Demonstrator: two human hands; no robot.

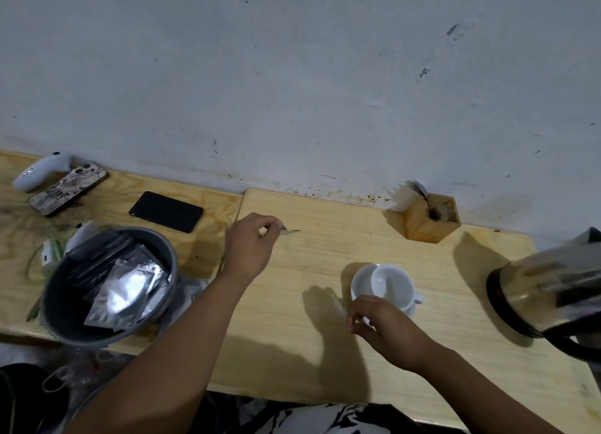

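Both bare forearms reach up from the near edge over the pale wooden counter (439, 362). The right hand (380, 323) is nearest, wrist bent inward, its fingers curled to pinch a small pale sachet (338, 305), which is blurred and sits just beside the near rim of a white ceramic cup (382, 285). Further out, the left hand (250, 248) is stretched forward, thumb and forefinger pinching a thin, dark-tipped strip (290, 231) low over the boards. At the left stands a round grey bucket (55, 307) holding shiny foil pouches (125, 290); at the right is a glossy kettle (546, 290). Beyond lie a flat black phone (166, 211), a phone in a patterned case (68, 189) and a white controller (42, 173). A hexagonal wooden holder (419, 228) with a fork (418, 188) sits against the rough, stained whitish wall (292, 76).
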